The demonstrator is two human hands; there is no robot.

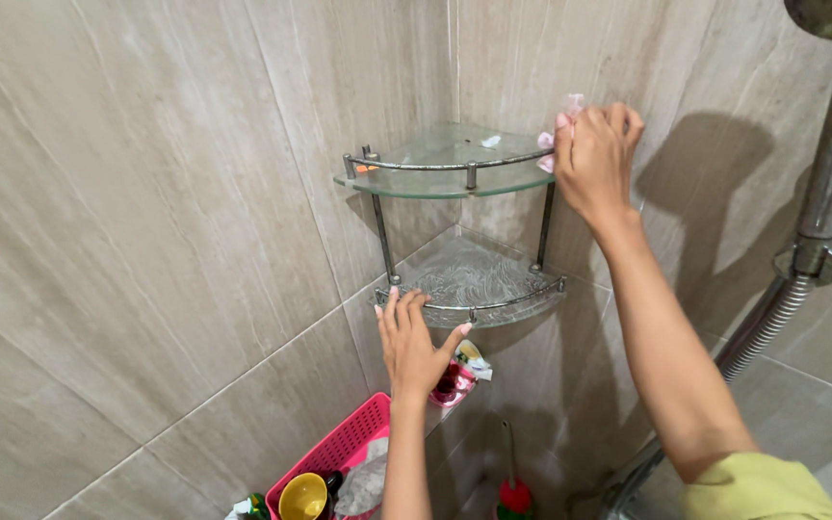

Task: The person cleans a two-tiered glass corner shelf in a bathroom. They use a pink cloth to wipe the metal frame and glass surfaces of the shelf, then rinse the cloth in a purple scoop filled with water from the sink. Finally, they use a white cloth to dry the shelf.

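The right hand (pixel 594 159) is pinching a pink cloth (pixel 559 130) against the upper glass shelf (pixel 435 178); the left hand (pixel 414 342), fingers spread, is steadying the lower shelf (pixel 479 279). Hard pressing could be cracking glass or loosening the rack.

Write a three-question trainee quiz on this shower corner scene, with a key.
1. True or false: the right hand presses a small pink cloth against the upper glass corner shelf.
2. What does the left hand touch? A) the pink plastic basket B) the metal rail of the lower glass shelf C) the metal shower hose
3. Fill in: the yellow cup sits in the ____.

Key: 1 true; 2 B; 3 basket.
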